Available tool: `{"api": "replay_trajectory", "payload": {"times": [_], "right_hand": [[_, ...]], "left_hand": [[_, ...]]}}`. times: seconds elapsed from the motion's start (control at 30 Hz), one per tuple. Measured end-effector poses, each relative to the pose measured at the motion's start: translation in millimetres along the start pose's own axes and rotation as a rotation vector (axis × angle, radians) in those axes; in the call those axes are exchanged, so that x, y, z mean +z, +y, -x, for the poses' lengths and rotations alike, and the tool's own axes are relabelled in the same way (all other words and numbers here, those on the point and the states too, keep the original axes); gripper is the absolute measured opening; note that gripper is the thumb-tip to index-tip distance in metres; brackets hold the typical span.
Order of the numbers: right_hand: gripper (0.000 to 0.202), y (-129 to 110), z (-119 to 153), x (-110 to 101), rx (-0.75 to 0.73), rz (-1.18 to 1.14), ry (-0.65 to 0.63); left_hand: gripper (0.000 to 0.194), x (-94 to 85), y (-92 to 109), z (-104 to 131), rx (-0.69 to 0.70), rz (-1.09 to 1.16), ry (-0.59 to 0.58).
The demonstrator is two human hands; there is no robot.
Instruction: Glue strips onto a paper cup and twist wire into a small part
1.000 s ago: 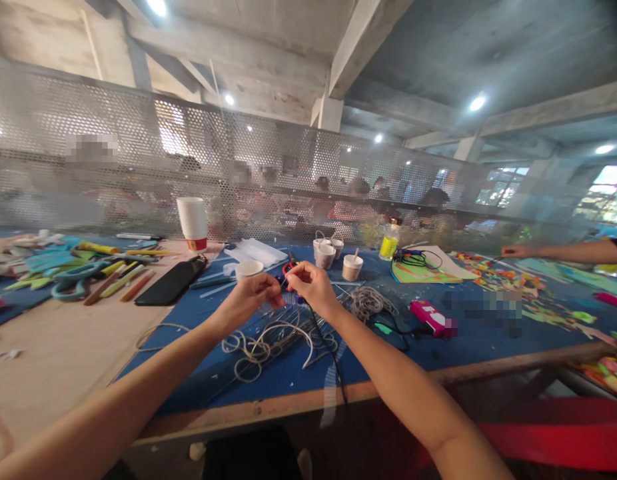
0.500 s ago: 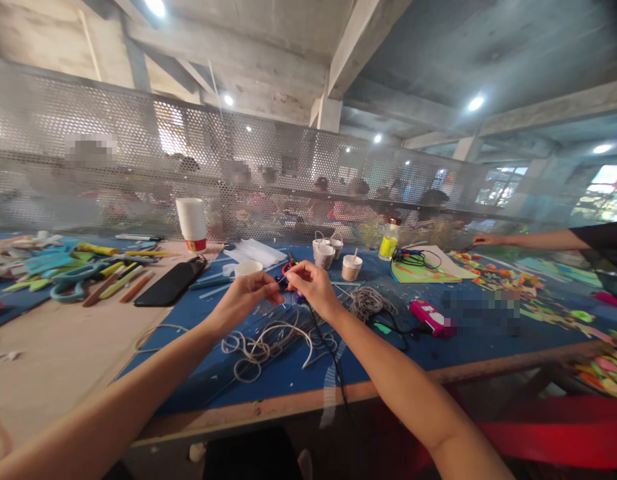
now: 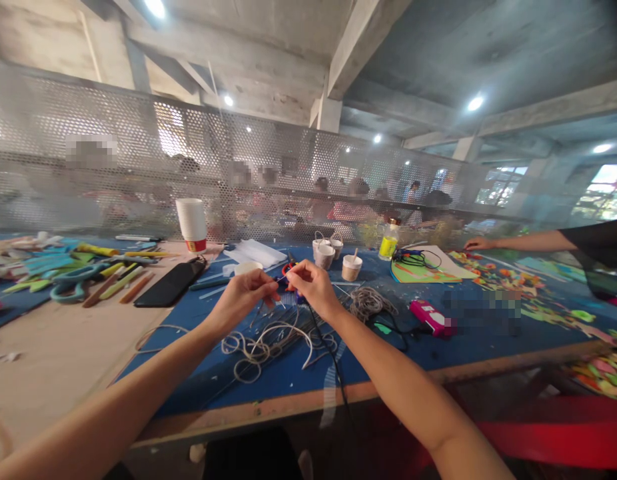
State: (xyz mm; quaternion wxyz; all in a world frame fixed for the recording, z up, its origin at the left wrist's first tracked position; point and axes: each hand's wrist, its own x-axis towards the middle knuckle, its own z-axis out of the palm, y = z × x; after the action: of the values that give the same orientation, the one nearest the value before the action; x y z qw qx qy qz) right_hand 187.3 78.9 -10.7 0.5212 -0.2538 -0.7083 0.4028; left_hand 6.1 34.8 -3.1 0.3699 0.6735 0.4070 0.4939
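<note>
Above the blue mat my left hand [image 3: 246,293] is closed in a pinch, fingertips pointing right. My right hand [image 3: 312,287] pinches close beside it, with a small gap between the two. Whatever lies in either pinch is too small to make out. Under both hands spreads a loose tangle of pale cord [image 3: 253,347]. A coil of greyish cord [image 3: 371,303] lies right of my right hand. From beneath that hand a black cable [image 3: 333,363] runs down over the table edge. Something purple and orange behind my right fingers is mostly hidden.
Paper cups [image 3: 191,223] stand stacked at the back left, near a black phone [image 3: 171,283] and scissors [image 3: 78,280]. Small cups [image 3: 324,255], a yellow-labelled bottle [image 3: 389,241] and a pink box [image 3: 432,318] are beyond. At right, a co-worker's hand [image 3: 481,244] reaches over coloured scraps.
My left hand has shifted slightly left and down, while my right hand stays nearly in place. The co-worker's hand has moved a little left, and the dark sleeve has come further into view.
</note>
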Motion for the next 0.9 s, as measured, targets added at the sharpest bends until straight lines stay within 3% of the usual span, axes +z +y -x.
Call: {"api": "replay_trajectory", "payload": {"times": [0.37,0.57,0.67,0.9], "right_hand": [[0.022,-2.4,1.2,0.2,0.020,0.027,-0.029],[0.020,-5.3,1.9,0.7,0.022,0.011,-0.042],[0.021,-5.5,2.0,0.9,0.025,0.003,-0.048],[0.027,-5.1,0.1,-0.9,0.052,0.003,-0.041]], "left_hand": [[0.029,0.3,-1.4,-1.5,-0.123,0.115,-0.198],[0.022,0.6,-5.1,-1.8,-0.038,0.041,-0.075],[0.024,0.6,-6.5,-1.9,-0.004,0.045,-0.098],[0.026,2.9,4.8,1.7,-0.077,0.135,-0.155]]}}
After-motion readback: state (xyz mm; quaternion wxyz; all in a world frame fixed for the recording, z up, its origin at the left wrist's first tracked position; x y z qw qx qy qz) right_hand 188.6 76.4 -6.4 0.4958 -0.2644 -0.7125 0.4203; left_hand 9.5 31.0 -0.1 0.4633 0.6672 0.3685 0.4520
